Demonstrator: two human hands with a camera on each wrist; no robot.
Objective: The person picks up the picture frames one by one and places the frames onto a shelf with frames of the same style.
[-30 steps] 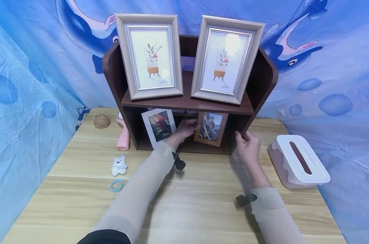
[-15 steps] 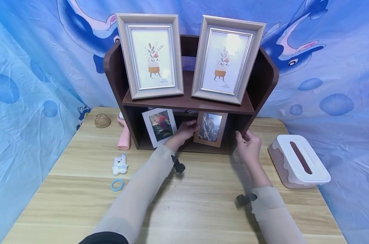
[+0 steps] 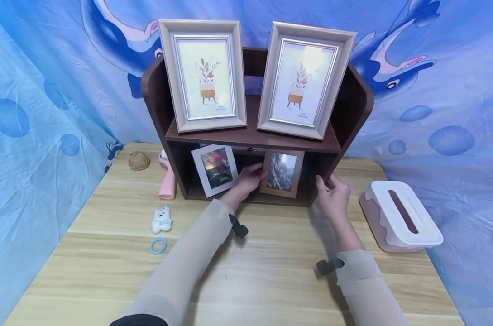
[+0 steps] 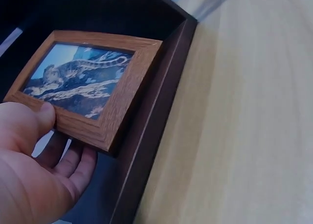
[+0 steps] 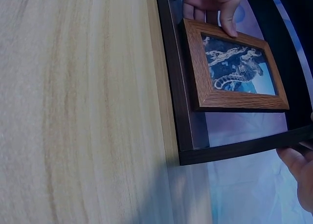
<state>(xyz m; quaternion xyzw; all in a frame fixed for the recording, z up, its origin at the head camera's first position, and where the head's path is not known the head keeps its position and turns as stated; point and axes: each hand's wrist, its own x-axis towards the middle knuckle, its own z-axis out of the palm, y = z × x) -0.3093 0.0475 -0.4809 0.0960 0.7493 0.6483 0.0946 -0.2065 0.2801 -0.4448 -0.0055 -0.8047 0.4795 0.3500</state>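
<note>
A small brown wooden photo frame (image 3: 282, 173), showing a spotted cat, stands in the lower compartment of a dark brown shelf (image 3: 252, 139). My left hand (image 3: 248, 179) grips its left side; in the left wrist view the thumb lies on the front border and the other fingers curl behind. At the shelf's right side panel, my right hand (image 3: 334, 194) pinches the lower front edge; most of this hand is cut off in the right wrist view. To the left of the brown frame leans a white photo frame (image 3: 216, 168) with a parrot picture, partly overlapped by my left hand.
Two larger silver-beige frames (image 3: 208, 79) with plant prints stand on the upper shelf. A tissue box (image 3: 401, 217) sits right. Along the left are a twine ball (image 3: 139, 160), a pink handled object (image 3: 167, 183), a white bear charm (image 3: 162, 220) and a blue ring (image 3: 158, 246).
The brown frame's lower left corner has come slightly forward along with my left hand, so it faces more squarely to the front. My right hand keeps its place on the side panel.
</note>
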